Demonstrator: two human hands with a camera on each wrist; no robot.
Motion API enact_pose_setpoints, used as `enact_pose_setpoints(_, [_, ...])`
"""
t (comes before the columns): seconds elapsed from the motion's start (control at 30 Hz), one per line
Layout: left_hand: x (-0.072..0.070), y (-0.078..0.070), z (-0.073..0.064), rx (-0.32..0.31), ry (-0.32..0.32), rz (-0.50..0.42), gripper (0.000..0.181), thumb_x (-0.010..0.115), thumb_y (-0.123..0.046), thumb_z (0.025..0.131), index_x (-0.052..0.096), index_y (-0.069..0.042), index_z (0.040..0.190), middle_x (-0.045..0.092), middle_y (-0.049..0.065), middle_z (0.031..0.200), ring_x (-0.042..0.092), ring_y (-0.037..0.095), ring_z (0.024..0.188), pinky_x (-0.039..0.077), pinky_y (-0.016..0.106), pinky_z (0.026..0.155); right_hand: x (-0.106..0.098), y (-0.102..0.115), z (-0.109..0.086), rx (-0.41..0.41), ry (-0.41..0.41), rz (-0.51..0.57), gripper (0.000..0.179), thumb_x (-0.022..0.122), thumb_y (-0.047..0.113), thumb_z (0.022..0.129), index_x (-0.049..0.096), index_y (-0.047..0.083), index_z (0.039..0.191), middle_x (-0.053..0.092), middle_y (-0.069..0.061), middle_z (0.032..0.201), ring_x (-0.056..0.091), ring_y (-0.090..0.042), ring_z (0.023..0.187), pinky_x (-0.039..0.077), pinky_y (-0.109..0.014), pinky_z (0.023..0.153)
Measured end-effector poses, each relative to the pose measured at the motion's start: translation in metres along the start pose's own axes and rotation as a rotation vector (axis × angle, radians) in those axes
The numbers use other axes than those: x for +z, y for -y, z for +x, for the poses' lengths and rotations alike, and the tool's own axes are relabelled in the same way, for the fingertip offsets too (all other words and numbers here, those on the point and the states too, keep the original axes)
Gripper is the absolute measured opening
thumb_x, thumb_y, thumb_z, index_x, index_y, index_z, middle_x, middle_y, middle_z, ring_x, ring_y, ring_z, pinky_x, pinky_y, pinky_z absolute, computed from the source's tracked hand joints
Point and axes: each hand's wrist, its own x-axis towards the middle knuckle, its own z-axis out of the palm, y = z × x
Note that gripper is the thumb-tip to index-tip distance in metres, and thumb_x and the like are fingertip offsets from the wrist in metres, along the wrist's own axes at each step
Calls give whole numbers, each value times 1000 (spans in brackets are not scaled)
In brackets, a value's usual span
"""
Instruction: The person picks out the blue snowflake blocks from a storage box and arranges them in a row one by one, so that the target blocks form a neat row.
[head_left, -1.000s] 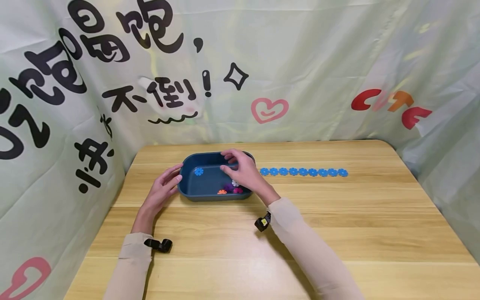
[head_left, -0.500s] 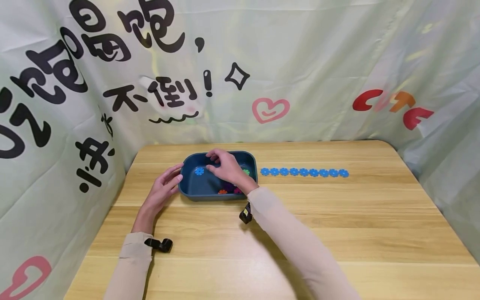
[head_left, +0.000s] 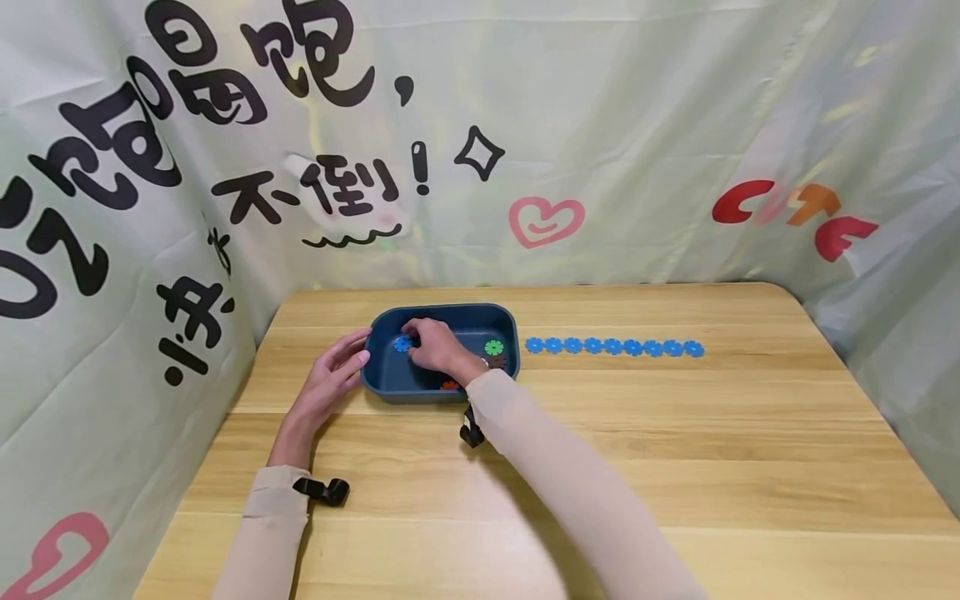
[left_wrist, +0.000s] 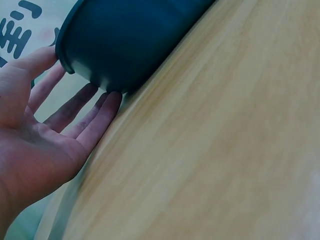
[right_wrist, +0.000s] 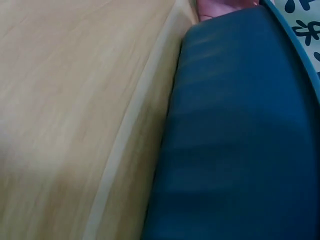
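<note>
A dark blue plastic bin (head_left: 420, 397) stands on the wooden table. My left hand (head_left: 328, 379) touches its left end; in the left wrist view the fingers (left_wrist: 102, 117) lie fairly straight against the outer wall. Over the bin's inside, my right hand (head_left: 437, 346) reaches down with bent fingers at a blue snowflake disc (head_left: 402, 343). Whether the fingertips pinch that disc is too small to tell. A green disc (head_left: 493, 347) and an orange-red disc (head_left: 448, 386) lie in the bin, with darker pieces partly hidden by my right wrist. The right wrist view shows the bin's outer wall (right_wrist: 235, 125), not the hand.
To the right of the bin, several blue snowflake discs (head_left: 612, 347) lie in a straight row on the table (head_left: 675, 450). A printed cloth (head_left: 630, 150) hangs behind the table and along its sides.
My right hand has moved left and down inside the bin, from its right side to the blue disc. The green disc has come into view. The left hand stays at the bin's end.
</note>
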Motion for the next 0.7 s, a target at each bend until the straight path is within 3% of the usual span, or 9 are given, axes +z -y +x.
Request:
enact_pose_setpoints(0.13, [1, -1, -1, 4, 1, -5, 52, 59, -29, 106, 45, -17, 155, 40, 15, 158, 51, 23, 132, 53, 28, 97, 7, 3, 3, -19, 16, -37, 40, 64, 8, 100, 61, 6, 140, 63, -10, 137, 58, -22, 125, 47, -33, 106])
enact_pose_setpoints(0.47, [1, -1, -1, 11, -9, 14, 53, 60, -30, 106, 46, -19, 155, 40, 15, 158, 53, 21, 130, 54, 27, 96, 19, 7, 5, -59, 11, -215, 30, 75, 19, 95, 72, 9, 123, 64, -7, 114, 57, -22, 107, 47, -33, 97])
enact_pose_setpoints(0.7, [1, 0, 0, 9, 1, 0, 53, 59, -29, 106, 45, -17, 156, 40, 15, 158, 53, 21, 130, 54, 29, 97, 15, 5, 3, -64, 39, -148, 22, 76, 11, 93, 66, 8, 112, 60, -2, 95, 55, -18, 87, 46, -27, 78])
